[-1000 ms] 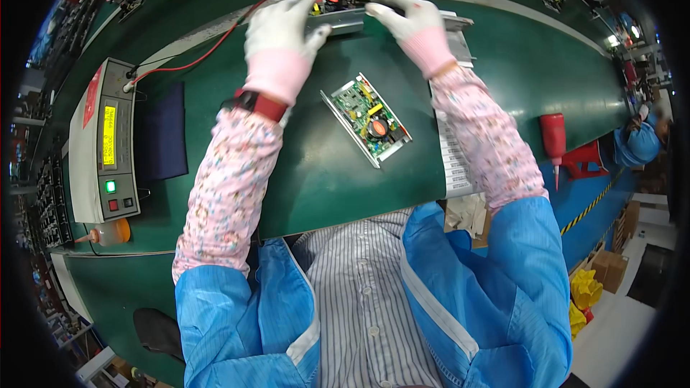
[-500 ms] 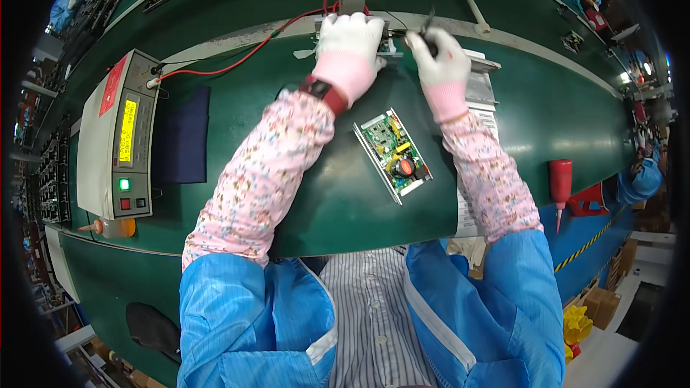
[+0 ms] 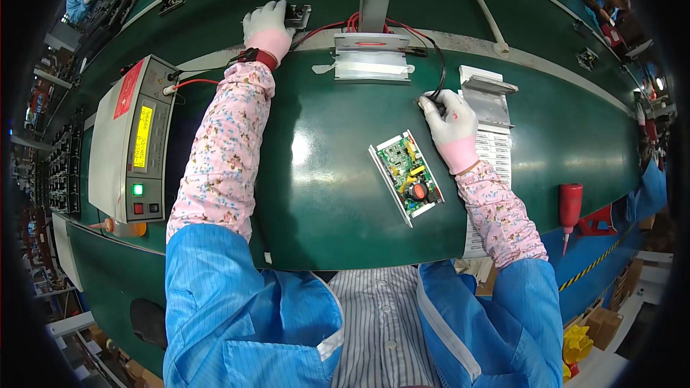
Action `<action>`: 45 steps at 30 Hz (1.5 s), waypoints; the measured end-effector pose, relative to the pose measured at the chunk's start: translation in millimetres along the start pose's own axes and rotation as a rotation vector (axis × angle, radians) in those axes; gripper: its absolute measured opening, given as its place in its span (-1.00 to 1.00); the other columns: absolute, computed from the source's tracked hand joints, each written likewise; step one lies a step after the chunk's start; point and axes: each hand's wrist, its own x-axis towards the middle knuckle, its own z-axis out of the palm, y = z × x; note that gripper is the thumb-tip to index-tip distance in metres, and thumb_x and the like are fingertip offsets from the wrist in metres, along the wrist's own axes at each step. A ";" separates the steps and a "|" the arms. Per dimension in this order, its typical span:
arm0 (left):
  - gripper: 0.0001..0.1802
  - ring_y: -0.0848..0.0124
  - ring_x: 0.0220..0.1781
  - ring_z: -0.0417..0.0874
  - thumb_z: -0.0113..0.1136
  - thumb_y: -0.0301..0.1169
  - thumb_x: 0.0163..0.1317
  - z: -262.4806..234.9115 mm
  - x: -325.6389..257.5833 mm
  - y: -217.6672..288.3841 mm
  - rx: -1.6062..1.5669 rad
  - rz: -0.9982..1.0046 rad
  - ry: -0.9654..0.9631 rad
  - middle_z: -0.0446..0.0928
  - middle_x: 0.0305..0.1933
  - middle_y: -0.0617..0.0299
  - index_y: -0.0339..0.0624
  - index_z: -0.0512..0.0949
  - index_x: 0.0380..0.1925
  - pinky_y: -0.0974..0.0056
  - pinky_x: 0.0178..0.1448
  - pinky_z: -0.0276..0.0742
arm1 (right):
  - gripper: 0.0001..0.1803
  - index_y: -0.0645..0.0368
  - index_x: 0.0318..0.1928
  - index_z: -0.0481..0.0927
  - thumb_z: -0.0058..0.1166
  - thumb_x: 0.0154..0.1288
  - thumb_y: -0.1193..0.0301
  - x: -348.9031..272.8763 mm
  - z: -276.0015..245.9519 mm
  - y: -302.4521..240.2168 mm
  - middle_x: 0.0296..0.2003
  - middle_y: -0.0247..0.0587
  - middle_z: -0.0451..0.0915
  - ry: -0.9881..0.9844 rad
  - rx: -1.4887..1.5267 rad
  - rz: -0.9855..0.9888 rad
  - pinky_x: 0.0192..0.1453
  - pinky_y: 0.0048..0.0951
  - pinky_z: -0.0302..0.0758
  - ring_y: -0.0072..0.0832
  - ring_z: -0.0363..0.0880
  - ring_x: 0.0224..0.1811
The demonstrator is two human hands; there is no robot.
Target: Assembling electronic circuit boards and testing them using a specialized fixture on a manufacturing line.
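Green matting covers the curved table (image 3: 323, 194), and on it lie the things about the two gloved hands. The left hand (image 3: 266, 25), in a white glove with a pink cuff, reaches far across and rests on a small grey metal plate (image 3: 298, 14) at the table's far edge; its fingers are curled over the plate's near end, though whether they grasp it cannot be told. The right hand (image 3: 451, 126), gloved alike, pinches the black probe tip (image 3: 424, 104) of a black lead, its grip clenched about it. Just beside that hand, toward the person, lies one green circuit board on a silvery metal tray (image 3: 406, 177), tilted, untouched by either hand.

Between the hands stands one flat silvery metal fixture block (image 3: 370, 57), with red and black wires (image 3: 402, 29) running from it; the black one loops down to the probe. Behind the right hand sits a folded grey metal cover (image 3: 487, 97) on a white printed sheet (image 3: 496, 158). Far to the left stands one grey test meter with a yellow lit screen (image 3: 129, 140), a green lamp and a red button on its face. One red-handled screwdriver (image 3: 570, 208) lies at the right edge.
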 end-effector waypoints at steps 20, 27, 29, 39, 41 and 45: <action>-0.76 0.23 -0.08 0.60 0.40 -0.28 0.10 -144.7 -191.4 147.5 -0.748 0.561 -0.122 0.63 -0.20 0.31 -0.06 0.68 -0.24 0.08 0.41 0.40 | -0.85 0.24 -0.23 0.74 0.29 0.28 0.40 -10.1 -31.8 -15.0 -0.49 -0.32 0.64 -0.076 -0.004 0.107 -0.35 -0.56 0.37 -0.61 0.40 -0.49; -0.84 0.23 -0.19 0.58 0.39 -0.35 0.09 -133.7 -194.4 168.6 -0.720 0.274 -0.103 0.62 -0.30 0.30 -0.08 0.69 -0.31 0.15 0.10 0.47 | -0.76 0.19 -0.29 0.74 0.27 0.28 0.25 -42.4 -47.3 -30.2 -0.55 -0.29 0.64 -0.081 0.169 0.160 -0.43 -0.43 0.38 -0.45 0.44 -0.58; -0.85 0.23 -0.22 0.56 0.39 -0.36 0.09 -133.5 -194.7 170.8 -0.738 0.251 -0.075 0.61 -0.32 0.29 -0.09 0.69 -0.32 0.16 0.01 0.46 | -0.74 0.20 -0.31 0.74 0.28 0.28 0.23 -44.0 -45.8 -34.1 -0.56 -0.28 0.64 -0.081 0.175 0.159 -0.43 -0.44 0.37 -0.46 0.43 -0.58; -0.85 0.23 -0.25 0.56 0.39 -0.34 0.10 -130.6 -197.3 171.9 -0.747 0.243 -0.066 0.60 -0.32 0.30 -0.07 0.69 -0.31 0.17 0.01 0.46 | -0.74 0.32 -0.31 0.74 0.29 0.30 0.32 -27.4 -49.2 -42.5 -0.56 -0.38 0.62 -0.254 -0.182 0.101 -0.44 -0.55 0.32 -0.63 0.36 -0.55; -0.85 0.23 -0.25 0.56 0.39 -0.34 0.10 -129.8 -196.6 171.8 -0.752 0.243 -0.058 0.60 -0.32 0.30 -0.07 0.69 -0.31 0.17 0.01 0.46 | -0.74 0.32 -0.31 0.73 0.29 0.30 0.31 -31.0 -49.4 -40.9 -0.56 -0.37 0.61 -0.231 -0.130 0.106 -0.44 -0.55 0.32 -0.62 0.36 -0.55; -0.85 0.24 -0.25 0.55 0.39 -0.34 0.11 -129.0 -196.1 171.9 -0.764 0.253 -0.037 0.60 -0.32 0.30 -0.07 0.69 -0.31 0.17 0.01 0.46 | -0.71 0.33 -0.32 0.73 0.30 0.29 0.28 -37.2 -49.3 -38.7 -0.58 -0.34 0.61 -0.153 0.031 0.129 -0.44 -0.54 0.32 -0.61 0.36 -0.56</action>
